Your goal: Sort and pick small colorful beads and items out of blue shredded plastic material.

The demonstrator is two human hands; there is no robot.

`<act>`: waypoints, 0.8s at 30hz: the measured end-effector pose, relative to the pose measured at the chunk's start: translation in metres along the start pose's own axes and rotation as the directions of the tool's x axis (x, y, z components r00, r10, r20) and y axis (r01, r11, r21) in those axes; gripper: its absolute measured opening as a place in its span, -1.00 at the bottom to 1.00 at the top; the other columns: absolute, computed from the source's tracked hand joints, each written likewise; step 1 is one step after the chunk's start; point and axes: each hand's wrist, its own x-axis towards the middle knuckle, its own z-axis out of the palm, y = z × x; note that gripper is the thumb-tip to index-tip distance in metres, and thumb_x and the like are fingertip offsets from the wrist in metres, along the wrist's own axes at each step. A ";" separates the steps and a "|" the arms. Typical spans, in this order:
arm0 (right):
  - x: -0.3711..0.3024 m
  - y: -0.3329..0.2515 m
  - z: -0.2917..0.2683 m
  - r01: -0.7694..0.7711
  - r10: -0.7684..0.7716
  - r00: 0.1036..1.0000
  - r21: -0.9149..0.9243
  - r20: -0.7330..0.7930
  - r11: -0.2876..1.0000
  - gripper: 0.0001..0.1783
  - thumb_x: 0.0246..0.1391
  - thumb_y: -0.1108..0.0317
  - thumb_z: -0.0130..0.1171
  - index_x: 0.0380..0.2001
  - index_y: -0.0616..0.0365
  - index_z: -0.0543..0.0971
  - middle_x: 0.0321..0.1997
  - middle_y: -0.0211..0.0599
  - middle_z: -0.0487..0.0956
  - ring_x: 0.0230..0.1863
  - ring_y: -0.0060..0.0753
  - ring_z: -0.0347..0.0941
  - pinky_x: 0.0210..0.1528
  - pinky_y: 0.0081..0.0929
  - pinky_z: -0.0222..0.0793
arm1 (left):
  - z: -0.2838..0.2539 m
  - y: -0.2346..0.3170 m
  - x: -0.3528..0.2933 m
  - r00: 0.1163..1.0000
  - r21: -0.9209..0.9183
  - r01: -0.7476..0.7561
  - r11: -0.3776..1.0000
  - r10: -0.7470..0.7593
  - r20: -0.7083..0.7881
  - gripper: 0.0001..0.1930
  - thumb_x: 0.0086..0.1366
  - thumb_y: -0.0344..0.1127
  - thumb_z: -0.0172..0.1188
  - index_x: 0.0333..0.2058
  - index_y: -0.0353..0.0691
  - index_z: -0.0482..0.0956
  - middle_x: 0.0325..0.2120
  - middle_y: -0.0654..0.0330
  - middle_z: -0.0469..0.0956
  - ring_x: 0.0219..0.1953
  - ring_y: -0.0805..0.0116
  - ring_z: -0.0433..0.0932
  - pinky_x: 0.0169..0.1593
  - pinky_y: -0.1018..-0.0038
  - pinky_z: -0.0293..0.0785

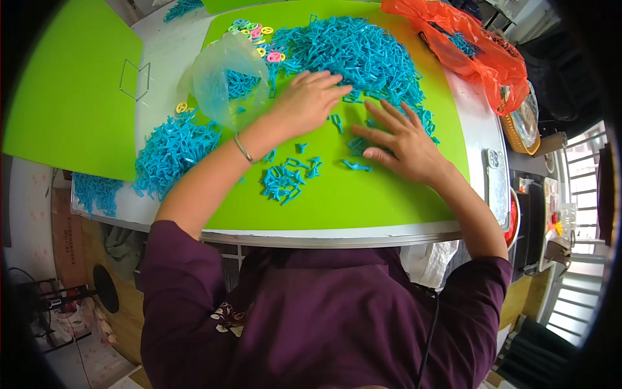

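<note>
A large heap of small turquoise plastic pieces (353, 55), many shaped like a loop with a stem, covers the far middle of a bright green sheet. At the heap's near edge lies my left hand (310, 100), palm down with its fingers stretched out to the right. My right hand (403, 139) is spread over the heap's near right edge, with a few pieces beneath and beside its fingers. Between my forearms sits a small cluster of the same pieces (282, 181), and a single piece (337, 123) lies between the hands. Neither hand visibly grips anything.
Left of my left forearm are a clear plastic bag (223, 81) and another turquoise pile (172, 152). Colourful small rings (256, 32) lie at the far left. An orange-red bag (473, 55) and a phone (497, 185) rest along the right side of the table.
</note>
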 end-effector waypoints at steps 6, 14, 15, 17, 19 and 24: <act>-0.023 0.016 -0.008 -0.040 0.037 0.996 -0.035 -0.080 0.999 -0.51 0.12 0.01 0.24 0.13 -0.20 0.55 0.44 -0.20 0.24 0.49 -0.01 0.02 0.46 0.13 -0.18 | -0.027 -0.011 -0.010 0.998 0.055 0.065 0.996 -0.064 -0.020 -0.64 0.28 -0.26 0.20 0.06 -0.03 0.59 0.06 0.10 0.52 0.14 0.07 0.43 0.21 0.19 0.35; -0.057 0.020 -0.012 -0.108 0.134 0.952 0.108 -0.274 0.988 -0.61 -0.01 0.41 0.34 -0.05 -0.04 0.63 0.11 -0.24 0.53 0.19 -0.06 0.40 0.24 -0.08 0.27 | -0.089 0.041 -0.056 0.945 -0.205 0.271 0.941 -0.219 0.243 -0.69 0.26 -0.34 0.23 -0.01 -0.16 0.61 -0.13 0.09 0.56 -0.01 0.06 0.49 0.08 0.23 0.43; -0.062 0.017 -0.013 -0.113 0.139 0.952 0.106 -0.273 0.988 -0.61 -0.01 0.41 0.34 -0.05 -0.04 0.63 0.11 -0.24 0.53 0.19 -0.06 0.40 0.24 -0.08 0.27 | -0.090 0.049 -0.070 0.957 -0.154 0.240 0.959 -0.207 0.202 -0.69 0.27 -0.34 0.22 -0.01 -0.17 0.61 -0.14 0.08 0.58 -0.02 0.07 0.51 0.07 0.23 0.44; -0.070 0.006 -0.015 -0.111 0.144 0.962 0.147 -0.234 0.983 -0.63 -0.02 0.44 0.33 -0.08 -0.01 0.63 0.05 -0.24 0.53 0.12 -0.09 0.41 0.17 -0.14 0.31 | -0.094 0.066 -0.084 0.968 -0.097 0.210 0.973 -0.192 0.161 -0.70 0.29 -0.33 0.21 -0.01 -0.19 0.61 -0.14 0.07 0.59 -0.04 0.07 0.53 0.06 0.23 0.45; -0.068 -0.011 -0.010 -0.041 0.075 0.973 0.157 -0.218 0.987 -0.64 0.00 0.38 0.32 -0.06 0.01 0.62 0.06 -0.23 0.53 0.18 -0.08 0.38 0.22 -0.10 0.27 | -0.107 0.085 -0.082 0.959 -0.383 0.265 0.885 -0.282 0.013 -0.71 0.30 -0.28 0.19 -0.06 -0.27 0.61 -0.14 0.05 0.60 -0.08 0.06 0.56 0.04 0.22 0.47; -0.045 -0.053 0.002 0.156 -0.150 0.985 0.074 -0.084 0.985 -0.52 0.08 0.13 0.27 0.06 0.05 0.57 0.19 -0.25 0.48 0.36 -0.05 0.23 0.39 0.05 0.04 | -0.149 0.145 -0.055 0.927 -0.953 -0.273 0.133 -0.230 -0.298 -0.64 0.43 -0.12 0.00 0.02 -0.20 0.57 -0.03 0.01 0.57 -0.04 0.23 0.57 -0.01 0.35 0.50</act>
